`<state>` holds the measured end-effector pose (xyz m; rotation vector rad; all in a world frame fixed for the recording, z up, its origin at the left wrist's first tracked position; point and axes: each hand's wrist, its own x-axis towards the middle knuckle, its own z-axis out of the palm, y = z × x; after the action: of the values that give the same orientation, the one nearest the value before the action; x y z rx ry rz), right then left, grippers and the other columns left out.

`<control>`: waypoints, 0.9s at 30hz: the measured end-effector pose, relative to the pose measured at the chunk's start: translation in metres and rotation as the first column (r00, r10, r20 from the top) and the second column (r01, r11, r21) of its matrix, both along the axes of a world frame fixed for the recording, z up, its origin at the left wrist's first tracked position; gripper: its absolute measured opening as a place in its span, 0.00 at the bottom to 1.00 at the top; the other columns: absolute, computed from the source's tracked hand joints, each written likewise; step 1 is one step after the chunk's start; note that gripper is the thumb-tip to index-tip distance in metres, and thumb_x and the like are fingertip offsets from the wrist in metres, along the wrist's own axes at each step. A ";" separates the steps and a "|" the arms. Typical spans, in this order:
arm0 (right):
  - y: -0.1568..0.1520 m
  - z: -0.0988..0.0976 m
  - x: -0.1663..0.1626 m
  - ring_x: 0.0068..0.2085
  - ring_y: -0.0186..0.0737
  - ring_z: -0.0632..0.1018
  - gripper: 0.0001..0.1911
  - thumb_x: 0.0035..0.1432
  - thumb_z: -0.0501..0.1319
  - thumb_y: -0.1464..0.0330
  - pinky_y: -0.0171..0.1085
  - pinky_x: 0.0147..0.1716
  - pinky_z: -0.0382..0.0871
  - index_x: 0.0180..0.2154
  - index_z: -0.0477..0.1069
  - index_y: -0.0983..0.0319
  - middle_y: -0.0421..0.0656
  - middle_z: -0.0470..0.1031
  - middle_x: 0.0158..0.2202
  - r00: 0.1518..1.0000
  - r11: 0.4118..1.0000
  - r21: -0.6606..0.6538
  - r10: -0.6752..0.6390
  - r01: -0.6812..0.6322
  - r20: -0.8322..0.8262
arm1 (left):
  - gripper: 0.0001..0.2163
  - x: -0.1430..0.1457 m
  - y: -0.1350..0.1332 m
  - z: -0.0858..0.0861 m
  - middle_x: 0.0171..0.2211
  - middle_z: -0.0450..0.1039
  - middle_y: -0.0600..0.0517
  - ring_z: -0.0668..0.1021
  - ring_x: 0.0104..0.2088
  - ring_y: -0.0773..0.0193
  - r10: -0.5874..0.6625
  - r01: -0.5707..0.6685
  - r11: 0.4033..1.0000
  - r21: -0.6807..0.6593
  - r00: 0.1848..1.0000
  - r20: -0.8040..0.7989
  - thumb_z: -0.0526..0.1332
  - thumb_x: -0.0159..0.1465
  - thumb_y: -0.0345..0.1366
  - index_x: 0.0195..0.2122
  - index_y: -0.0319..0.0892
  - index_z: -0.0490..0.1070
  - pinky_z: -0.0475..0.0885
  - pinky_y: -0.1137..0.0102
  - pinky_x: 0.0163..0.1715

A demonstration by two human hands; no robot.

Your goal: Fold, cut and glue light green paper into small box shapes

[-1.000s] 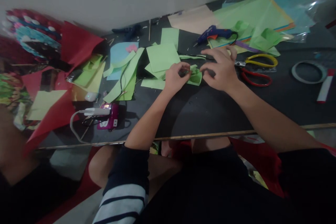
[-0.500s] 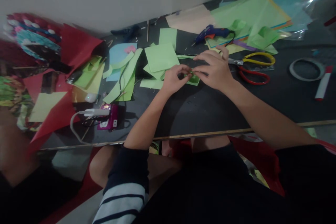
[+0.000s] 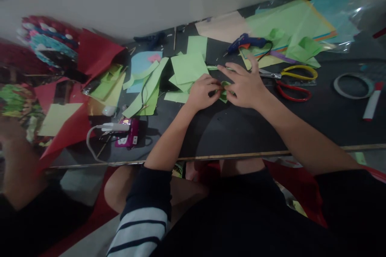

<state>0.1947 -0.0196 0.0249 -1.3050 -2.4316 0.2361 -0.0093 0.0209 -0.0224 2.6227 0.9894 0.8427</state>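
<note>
Head view: left of the scissors [image 3: 278, 75], a piece of green paper [image 3: 224, 94] is already curled, with green squares [image 3: 188, 68] farther left lying flat; the left hand [image 3: 202, 93] pinches it, fingertips nearly together; the right hand [image 3: 247, 85] meets its other side, some fingers spread, grip unclear. Beyond the scissors, clear plastic [image 3: 344, 47] overlaps green sheets [image 3: 286, 16], possibly enclosing them.
</note>
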 end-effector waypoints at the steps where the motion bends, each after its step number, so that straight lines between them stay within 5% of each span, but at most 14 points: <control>1: 0.000 0.000 0.000 0.72 0.68 0.66 0.21 0.62 0.60 0.66 0.78 0.70 0.44 0.54 0.83 0.50 0.44 0.72 0.70 1.000 1.000 0.003 0.015 -0.015 0.007 | 0.11 0.000 -0.001 0.000 0.43 0.85 0.47 0.81 0.49 0.53 -0.011 0.011 1.000 0.009 1.000 -0.019 0.59 0.68 0.35 0.37 0.47 0.83 0.76 0.55 0.53; 7: -0.003 0.003 0.006 0.72 0.69 0.65 0.23 0.59 0.62 0.66 0.81 0.70 0.41 0.54 0.83 0.49 0.43 0.74 0.68 0.999 1.000 0.011 0.028 -0.028 0.029 | 0.10 -0.001 -0.003 0.004 0.47 0.84 0.46 0.79 0.53 0.50 -0.039 0.045 0.998 0.048 0.991 -0.125 0.60 0.66 0.34 0.35 0.47 0.83 0.77 0.54 0.51; 13: -0.005 0.006 0.007 0.73 0.66 0.64 0.15 0.60 0.62 0.65 0.78 0.72 0.40 0.44 0.86 0.51 0.41 0.72 0.70 0.997 0.998 -0.001 0.060 -0.060 0.051 | 0.10 -0.003 -0.002 0.002 0.47 0.82 0.44 0.78 0.55 0.48 -0.073 0.082 0.995 0.059 0.988 -0.140 0.60 0.66 0.35 0.36 0.46 0.83 0.77 0.54 0.51; 27: 0.015 -0.010 -0.003 0.74 0.68 0.63 0.13 0.56 0.64 0.67 0.81 0.71 0.40 0.40 0.85 0.52 0.43 0.77 0.64 1.000 0.999 -0.020 0.026 -0.025 0.008 | 0.10 0.009 -0.013 0.014 0.59 0.73 0.40 0.67 0.68 0.37 -0.016 0.024 0.999 0.033 0.968 -0.250 0.60 0.68 0.40 0.37 0.42 0.80 0.69 0.49 0.63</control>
<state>0.1921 -0.0043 0.0154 -1.2866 -2.4603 0.2629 -0.0005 0.0079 -0.0088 2.8150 1.0127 0.5378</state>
